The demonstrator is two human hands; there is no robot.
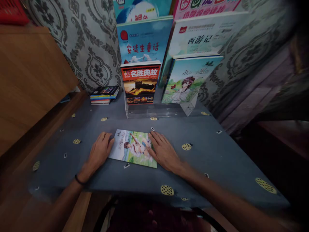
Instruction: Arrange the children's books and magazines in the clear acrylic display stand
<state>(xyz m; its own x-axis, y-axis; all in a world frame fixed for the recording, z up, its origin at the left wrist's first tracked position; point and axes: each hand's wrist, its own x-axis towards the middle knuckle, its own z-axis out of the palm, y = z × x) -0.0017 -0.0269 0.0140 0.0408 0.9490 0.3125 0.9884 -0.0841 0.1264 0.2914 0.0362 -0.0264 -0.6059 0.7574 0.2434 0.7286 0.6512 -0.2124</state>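
A thin picture-covered book [135, 146] lies on the table, turned sideways, showing a figure with a guitar on a green and white cover. My left hand [100, 146] rests at the book's left edge, its fingers stretched out and the thumb close to the cover. Across the book's right end lies my right hand [164, 149], flat and open, with fingers and thumb on the cover. Neither hand grips the book. A dark band circles my left wrist.
Behind the book stands a clear acrylic rack [154, 111] holding several upright books, including a red-topped one [141, 83] and a green one [187, 80]. A small book stack [103, 95] sits at the back left. A wooden cabinet [31, 80] stands left of the blue-grey tablecloth [84, 174].
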